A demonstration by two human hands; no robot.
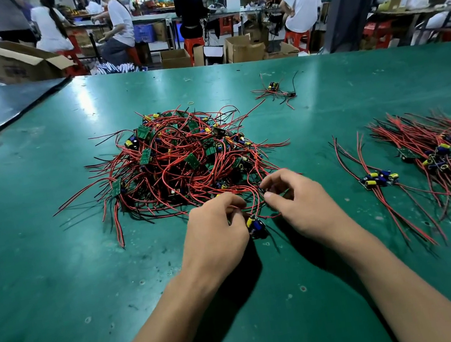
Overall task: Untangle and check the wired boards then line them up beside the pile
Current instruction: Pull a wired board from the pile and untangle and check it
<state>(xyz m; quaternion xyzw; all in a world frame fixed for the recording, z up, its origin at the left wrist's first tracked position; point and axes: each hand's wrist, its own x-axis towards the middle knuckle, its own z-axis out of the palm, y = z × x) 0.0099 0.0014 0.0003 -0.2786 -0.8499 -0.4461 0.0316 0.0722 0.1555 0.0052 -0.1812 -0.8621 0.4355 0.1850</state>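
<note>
Fingers (234,209) around board (255,225), wires (259,201) toward pile (187,159)

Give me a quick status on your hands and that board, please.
Left hand pinches a wired board at near edge of pile. Right hand pinches its red wires. Wires tangled with pile; lined-up boards lie right.

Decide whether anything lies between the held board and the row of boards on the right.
Nothing on the table between held board and row except the right hand. The board's red wires seem looped into the pile.
</note>
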